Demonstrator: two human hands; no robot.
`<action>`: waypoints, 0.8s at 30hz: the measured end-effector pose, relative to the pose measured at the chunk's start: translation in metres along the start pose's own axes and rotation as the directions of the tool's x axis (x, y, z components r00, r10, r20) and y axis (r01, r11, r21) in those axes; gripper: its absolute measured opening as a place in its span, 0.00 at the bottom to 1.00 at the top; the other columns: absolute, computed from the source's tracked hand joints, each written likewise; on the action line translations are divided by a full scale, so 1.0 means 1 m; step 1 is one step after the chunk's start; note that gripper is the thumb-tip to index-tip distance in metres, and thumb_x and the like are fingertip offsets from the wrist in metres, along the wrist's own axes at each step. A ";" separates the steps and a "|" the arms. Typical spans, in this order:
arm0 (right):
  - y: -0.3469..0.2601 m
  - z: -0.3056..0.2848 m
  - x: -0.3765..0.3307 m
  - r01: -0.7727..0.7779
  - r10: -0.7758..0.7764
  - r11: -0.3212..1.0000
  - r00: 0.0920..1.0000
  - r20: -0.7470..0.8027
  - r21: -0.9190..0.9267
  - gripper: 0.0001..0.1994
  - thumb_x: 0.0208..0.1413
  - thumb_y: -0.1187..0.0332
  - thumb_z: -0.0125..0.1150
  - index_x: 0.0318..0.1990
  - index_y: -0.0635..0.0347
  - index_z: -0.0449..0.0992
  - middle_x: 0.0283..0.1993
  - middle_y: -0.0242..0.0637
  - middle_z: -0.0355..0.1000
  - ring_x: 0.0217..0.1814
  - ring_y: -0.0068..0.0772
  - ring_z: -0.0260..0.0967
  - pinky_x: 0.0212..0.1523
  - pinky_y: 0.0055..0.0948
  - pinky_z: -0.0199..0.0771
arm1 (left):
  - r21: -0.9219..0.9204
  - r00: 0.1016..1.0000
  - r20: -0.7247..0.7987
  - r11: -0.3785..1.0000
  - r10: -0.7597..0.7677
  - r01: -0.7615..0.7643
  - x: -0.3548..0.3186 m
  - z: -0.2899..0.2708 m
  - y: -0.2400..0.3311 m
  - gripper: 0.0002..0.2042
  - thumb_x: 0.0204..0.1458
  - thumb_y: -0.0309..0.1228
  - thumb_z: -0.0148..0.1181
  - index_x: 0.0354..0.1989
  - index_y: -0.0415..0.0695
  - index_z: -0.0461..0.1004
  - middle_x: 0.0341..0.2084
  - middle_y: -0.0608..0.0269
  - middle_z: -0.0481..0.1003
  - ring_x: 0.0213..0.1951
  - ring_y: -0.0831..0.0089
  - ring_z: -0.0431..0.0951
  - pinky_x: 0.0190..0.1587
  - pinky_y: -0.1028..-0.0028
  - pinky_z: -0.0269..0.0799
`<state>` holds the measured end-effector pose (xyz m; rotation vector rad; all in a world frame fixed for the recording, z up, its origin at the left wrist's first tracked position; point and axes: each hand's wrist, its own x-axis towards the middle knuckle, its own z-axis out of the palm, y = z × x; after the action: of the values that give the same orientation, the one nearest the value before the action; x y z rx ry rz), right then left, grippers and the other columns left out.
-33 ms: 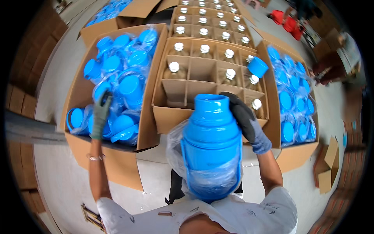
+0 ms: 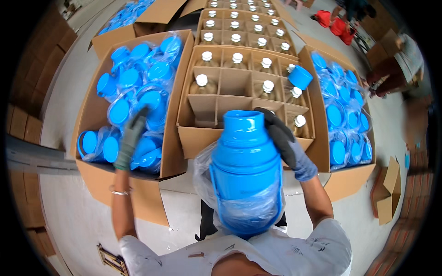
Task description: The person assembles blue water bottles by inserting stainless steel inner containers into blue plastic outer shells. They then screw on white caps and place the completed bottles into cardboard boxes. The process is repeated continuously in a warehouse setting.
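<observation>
Gloved fingers of the right hand (image 2: 286, 143) wrap the upper side of a large blue flask shell (image 2: 246, 170), closed firmly around its shoulder just below the open mouth. That shell stands upright close under the camera, its lower half still inside a clear plastic bag (image 2: 206, 177) that has slipped down around it. It sits on the near side of the divided carton (image 2: 198, 138), in front of the carton's front wall and partly hiding it.

Left of the divided carton, the left hand (image 2: 131, 138), in a grey-green glove, reaches into an open cardboard box (image 2: 94, 177) full of bagged blue shells (image 2: 138, 87). Its fingers lie spread among the bags, touching them, but whether they have closed on any one piece cannot be told.

Inside the divided carton, glass liners with white caps (image 2: 237, 58) fill most cells; the cells nearest the front wall look bare. One loose blue cup lid (image 2: 300, 76) rests on the carton's right edge. Right of the divided carton lies another box of bagged blue lids (image 2: 343, 115). Beyond it, a further carton of capped liners (image 2: 239, 18) continues the row.
</observation>
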<state>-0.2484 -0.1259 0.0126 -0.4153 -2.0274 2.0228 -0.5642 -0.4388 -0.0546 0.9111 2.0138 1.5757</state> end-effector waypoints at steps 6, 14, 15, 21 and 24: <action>-0.031 0.016 -0.016 0.145 -0.145 0.975 0.989 -0.011 0.169 0.28 0.60 0.59 0.51 0.63 0.66 0.56 0.63 0.44 0.57 0.65 0.34 0.54 0.64 0.29 0.53 | -0.449 0.940 0.329 0.891 0.091 0.071 -0.007 0.181 0.148 0.33 0.46 0.35 0.65 0.61 0.41 0.59 0.58 0.56 0.63 0.60 0.66 0.61 0.63 0.67 0.54; 0.064 -0.043 -0.072 0.222 -0.207 0.965 0.972 0.115 -0.142 0.26 0.60 0.65 0.52 0.64 0.59 0.55 0.65 0.44 0.56 0.66 0.36 0.54 0.64 0.32 0.55 | -0.444 0.805 0.461 0.883 0.373 -0.155 -0.022 0.201 0.206 0.34 0.39 0.42 0.69 0.55 0.42 0.66 0.51 0.56 0.69 0.53 0.64 0.68 0.58 0.64 0.63; 0.067 -0.047 -0.076 0.153 -0.136 0.980 0.982 0.131 -0.130 0.26 0.59 0.65 0.53 0.64 0.60 0.56 0.64 0.44 0.57 0.65 0.36 0.56 0.63 0.32 0.57 | -0.447 0.827 0.455 0.888 0.330 -0.109 -0.023 0.199 0.200 0.32 0.41 0.44 0.67 0.55 0.42 0.66 0.50 0.56 0.69 0.53 0.64 0.69 0.57 0.63 0.63; -0.027 -0.060 -0.052 0.463 -0.792 0.167 0.589 0.161 -0.870 0.18 0.58 0.69 0.53 0.56 0.57 0.65 0.57 0.51 0.60 0.54 0.47 0.63 0.49 0.38 0.68 | -0.373 0.926 0.313 0.924 0.212 -0.086 -0.009 0.237 0.128 0.25 0.58 0.46 0.49 0.57 0.40 0.63 0.53 0.53 0.67 0.56 0.67 0.65 0.59 0.70 0.59; -0.031 -0.001 -0.024 0.319 -0.331 0.872 0.943 0.033 -0.371 0.18 0.59 0.69 0.51 0.57 0.55 0.65 0.59 0.48 0.59 0.58 0.43 0.61 0.53 0.35 0.67 | -0.242 0.965 0.233 0.968 0.121 -0.063 -0.017 0.231 0.103 0.26 0.59 0.45 0.47 0.59 0.38 0.61 0.55 0.53 0.65 0.59 0.66 0.61 0.60 0.70 0.56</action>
<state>-0.2266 -0.1335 0.0445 -0.1528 -2.2827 1.4286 -0.3706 -0.2785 -0.0185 1.0623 1.5989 1.6180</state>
